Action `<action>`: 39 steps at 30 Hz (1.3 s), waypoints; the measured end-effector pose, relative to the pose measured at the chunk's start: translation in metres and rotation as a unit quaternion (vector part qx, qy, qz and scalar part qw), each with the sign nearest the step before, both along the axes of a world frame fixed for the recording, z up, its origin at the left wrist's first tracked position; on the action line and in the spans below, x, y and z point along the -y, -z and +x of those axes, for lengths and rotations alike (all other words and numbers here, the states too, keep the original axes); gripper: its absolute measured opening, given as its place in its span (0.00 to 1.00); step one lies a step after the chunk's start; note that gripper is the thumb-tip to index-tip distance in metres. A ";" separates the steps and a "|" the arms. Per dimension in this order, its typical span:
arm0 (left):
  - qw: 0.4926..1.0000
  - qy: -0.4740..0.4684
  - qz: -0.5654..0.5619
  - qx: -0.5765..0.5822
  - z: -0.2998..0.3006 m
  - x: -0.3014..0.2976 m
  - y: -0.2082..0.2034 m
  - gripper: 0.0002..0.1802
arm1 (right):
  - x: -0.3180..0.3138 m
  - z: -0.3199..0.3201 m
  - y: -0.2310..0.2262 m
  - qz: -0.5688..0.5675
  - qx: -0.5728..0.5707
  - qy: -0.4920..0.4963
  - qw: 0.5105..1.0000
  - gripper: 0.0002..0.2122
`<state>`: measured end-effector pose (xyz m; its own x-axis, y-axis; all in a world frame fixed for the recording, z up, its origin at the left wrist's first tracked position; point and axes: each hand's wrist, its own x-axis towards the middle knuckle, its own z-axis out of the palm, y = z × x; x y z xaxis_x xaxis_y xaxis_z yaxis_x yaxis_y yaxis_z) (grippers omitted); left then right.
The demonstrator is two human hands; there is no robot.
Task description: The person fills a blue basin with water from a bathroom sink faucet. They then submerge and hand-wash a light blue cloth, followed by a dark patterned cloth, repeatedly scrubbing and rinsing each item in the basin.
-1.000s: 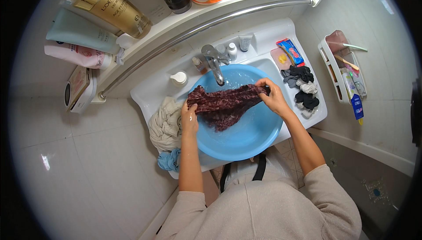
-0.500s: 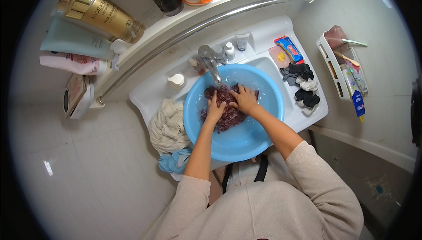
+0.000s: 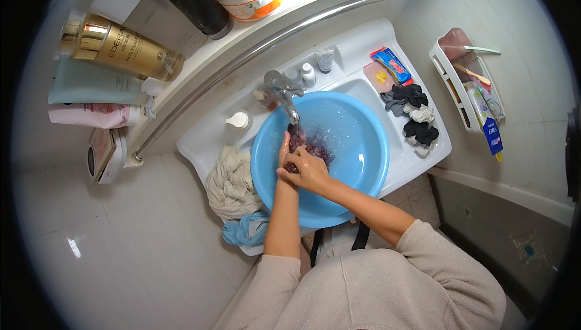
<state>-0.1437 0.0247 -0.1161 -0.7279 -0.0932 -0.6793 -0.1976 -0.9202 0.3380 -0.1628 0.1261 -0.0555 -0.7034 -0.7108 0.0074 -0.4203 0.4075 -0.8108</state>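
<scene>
A wet, dark maroon garment (image 3: 318, 148) is bunched in a round light-blue basin (image 3: 363, 200). The chrome faucet (image 3: 289, 107) stands over it, with the garment's upper end right under the spout. My left hand (image 3: 284, 154) has hold of the garment along its left side; the right hand covers part of its fingers. Crossed over the left wrist, my right hand (image 3: 308, 171) is closed on a fold of the same cloth. Water and splashes show in the basin, and the garment's lower part is hidden by my hands.
The basin sits in a white sink (image 3: 187, 142). Cream cloth (image 3: 230, 182) and blue cloth (image 3: 247, 228) lie on the left; several socks (image 3: 417, 112) and a blue packet (image 3: 392, 65) on the right. A pump bottle (image 3: 239, 120), rail (image 3: 254, 52), loaded shelf and wall caddy (image 3: 451, 88) surround it.
My hands, earlier spread on the garment, have come together at the basin's left side. The right hand has moved left and closed on cloth. The garment is gathered into a narrower bunch under the spout.
</scene>
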 end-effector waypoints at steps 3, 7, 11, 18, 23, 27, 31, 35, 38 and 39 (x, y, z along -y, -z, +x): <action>1.000 -0.020 -0.008 0.012 -0.001 -0.008 0.015 0.26 | 0.004 -0.009 0.020 -0.006 -0.103 0.014 0.995 0.12; 0.998 -0.060 -0.017 0.027 -0.004 -0.021 0.042 0.26 | 0.007 -0.035 0.048 0.021 -0.079 0.068 0.994 0.11; 0.999 -0.005 -0.022 0.044 -0.005 -0.022 -0.005 0.31 | -0.002 -0.058 0.062 0.052 0.125 0.150 0.979 0.16; 0.935 0.144 -0.318 -0.064 0.015 -0.006 -0.044 0.25 | -0.044 -0.076 0.027 -0.121 0.114 -0.048 0.985 0.33; 0.883 0.219 -0.393 -0.136 0.030 0.003 -0.069 0.29 | -0.062 -0.082 -0.024 -0.046 0.064 -0.128 0.989 0.18; 0.856 0.169 -0.459 -0.165 0.042 -0.004 -0.061 0.40 | -0.059 -0.075 -0.061 -0.151 0.249 -0.017 0.957 0.09; 0.809 0.260 -0.491 -0.192 0.024 -0.033 -0.033 0.45 | -0.041 -0.051 -0.097 -0.292 0.346 -0.025 0.891 0.11; 0.776 0.225 -0.566 -0.166 0.012 -0.027 -0.024 0.36 | -0.042 -0.054 -0.103 -0.400 0.510 0.101 0.755 0.14; 0.650 0.309 -0.694 0.002 0.011 -0.008 -0.049 0.32 | -0.068 -0.086 -0.063 -0.359 0.402 0.184 0.822 0.13; 0.570 0.359 -0.735 0.083 0.011 -0.002 -0.059 0.32 | -0.075 -0.092 -0.051 -0.332 0.367 0.228 0.839 0.13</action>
